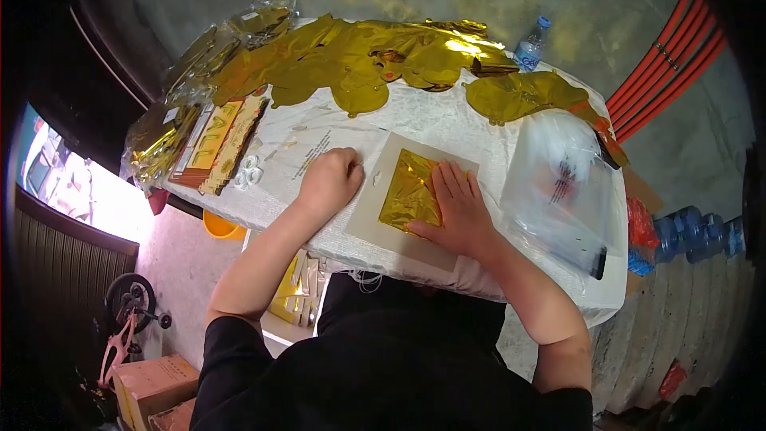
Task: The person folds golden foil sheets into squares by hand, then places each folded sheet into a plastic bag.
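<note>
Under the right hand (459, 211) lies a shiny gold foil sheet (408, 194) on a pale grey card (375, 219), with more gold foil shapes (359, 60) beyond and a blue-capped clear water bottle (531, 45) farther off.

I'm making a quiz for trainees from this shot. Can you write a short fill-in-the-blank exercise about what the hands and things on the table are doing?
1. The right hand lies flat on a folded sheet of ____ foil.
2. The foil rests on a pale card, and the ____ hand rests beside that card.
3. A water ____ stands at the table's far edge.
4. More foil shapes lie along the ____ side of the table.

Missing words: gold; left; bottle; far
</note>
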A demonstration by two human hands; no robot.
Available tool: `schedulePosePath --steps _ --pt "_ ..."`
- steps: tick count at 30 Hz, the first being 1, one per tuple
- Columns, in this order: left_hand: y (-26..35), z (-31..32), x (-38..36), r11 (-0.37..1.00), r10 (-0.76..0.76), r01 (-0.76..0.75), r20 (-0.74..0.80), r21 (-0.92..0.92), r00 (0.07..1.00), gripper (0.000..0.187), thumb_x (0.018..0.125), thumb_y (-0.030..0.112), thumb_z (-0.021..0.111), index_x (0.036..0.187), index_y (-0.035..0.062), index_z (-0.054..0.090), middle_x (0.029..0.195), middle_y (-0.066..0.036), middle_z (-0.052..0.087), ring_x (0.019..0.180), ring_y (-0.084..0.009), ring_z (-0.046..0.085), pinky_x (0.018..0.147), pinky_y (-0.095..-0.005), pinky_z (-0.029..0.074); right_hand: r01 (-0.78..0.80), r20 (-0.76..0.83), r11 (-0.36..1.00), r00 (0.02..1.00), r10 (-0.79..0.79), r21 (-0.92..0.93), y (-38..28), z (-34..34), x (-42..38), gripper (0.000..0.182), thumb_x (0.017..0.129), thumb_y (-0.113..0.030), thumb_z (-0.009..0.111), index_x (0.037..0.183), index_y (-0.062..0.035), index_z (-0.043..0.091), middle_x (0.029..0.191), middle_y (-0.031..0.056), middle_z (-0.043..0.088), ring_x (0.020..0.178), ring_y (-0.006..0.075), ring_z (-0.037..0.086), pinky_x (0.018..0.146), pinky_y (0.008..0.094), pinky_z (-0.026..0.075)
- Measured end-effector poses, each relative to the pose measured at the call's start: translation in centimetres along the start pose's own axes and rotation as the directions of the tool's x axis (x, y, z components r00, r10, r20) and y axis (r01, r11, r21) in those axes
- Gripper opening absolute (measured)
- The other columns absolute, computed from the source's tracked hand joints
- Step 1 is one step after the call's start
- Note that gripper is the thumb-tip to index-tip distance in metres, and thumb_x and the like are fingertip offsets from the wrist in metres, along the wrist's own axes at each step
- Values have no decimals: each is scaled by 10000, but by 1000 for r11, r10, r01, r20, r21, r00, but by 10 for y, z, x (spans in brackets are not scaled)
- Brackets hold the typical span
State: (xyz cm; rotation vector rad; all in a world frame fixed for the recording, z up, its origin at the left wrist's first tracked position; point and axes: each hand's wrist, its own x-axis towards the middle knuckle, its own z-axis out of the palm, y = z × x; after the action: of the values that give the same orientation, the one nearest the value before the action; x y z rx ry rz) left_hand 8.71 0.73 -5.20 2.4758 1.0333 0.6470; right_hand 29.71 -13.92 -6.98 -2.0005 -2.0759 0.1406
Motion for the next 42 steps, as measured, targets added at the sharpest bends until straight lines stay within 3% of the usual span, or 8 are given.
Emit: schedulePosePath --steps 5,12,14,20,27,32,35,42 --pt "13 4 0 1000 -4 6 -90 18 996 122 787 126 600 790 4 604 769 -193 640 705 -361 631 639 -442 511 13 -28 1000 1000 -14 -13 0 2 0 1017 765 -649 576 1415 62 249 1475 248 253 1406 361 177 1140 501 92" --pt "30 0 -4 990 26 -20 -43 139 999 148 801 158 598 756 18 580 716 -183 634 686 -355 635 610 -441 514 4 4 1000 1000 -4 -13 0 0 0 1021 762 -646 579 1416 64 248 1482 245 243 1413 353 160 1143 497 80" --pt "32 -1 -4 990 -80 72 63 118 995 154 791 167 614 765 17 591 698 -193 631 686 -361 633 627 -442 513 -6 -5 1000 1000 6 5 0 1 0 1021 761 -645 580 1417 65 247 1486 243 236 1417 350 150 1145 496 74" --pt "37 -9 5 983 -130 151 188 -106 974 190 793 180 652 797 -6 612 690 -184 631 641 -316 626 622 -380 488 -6 14 1000 1000 6 -16 -2 -2 1 1022 758 -636 592 1417 65 245 1488 242 230 1415 351 156 1143 501 85" --pt "41 4 4 985 -112 130 156 -113 981 193 790 180 641 800 -11 612 701 -192 633 649 -332 627 633 -395 492 -10 36 1000 999 10 -20 -3 -5 1 1029 763 -637 586 1421 69 228 1488 248 223 1415 358 152 1143 504 85" --pt "49 9 0 999 -19 17 48 36 999 177 812 179 597 836 3 591 718 -215 630 701 -390 624 651 -452 506 12 36 999 999 -10 -48 -3 -3 2 1027 763 -667 560 1402 74 248 1478 248 233 1412 356 149 1132 531 83" --pt "46 16 -3 995 4 -10 58 104 998 173 816 180 589 829 8 575 709 -214 626 693 -397 623 648 -473 508 -8 102 998 995 14 -63 -4 -8 2 1033 776 -643 561 1430 70 199 1494 253 198 1420 358 128 1142 505 75" --pt "46 11 2 987 -39 26 75 161 996 170 818 175 574 808 5 567 705 -217 626 673 -401 619 636 -482 506 4 104 998 995 2 -61 -3 -8 3 1033 769 -639 567 1428 71 207 1497 249 195 1420 358 128 1135 522 81"
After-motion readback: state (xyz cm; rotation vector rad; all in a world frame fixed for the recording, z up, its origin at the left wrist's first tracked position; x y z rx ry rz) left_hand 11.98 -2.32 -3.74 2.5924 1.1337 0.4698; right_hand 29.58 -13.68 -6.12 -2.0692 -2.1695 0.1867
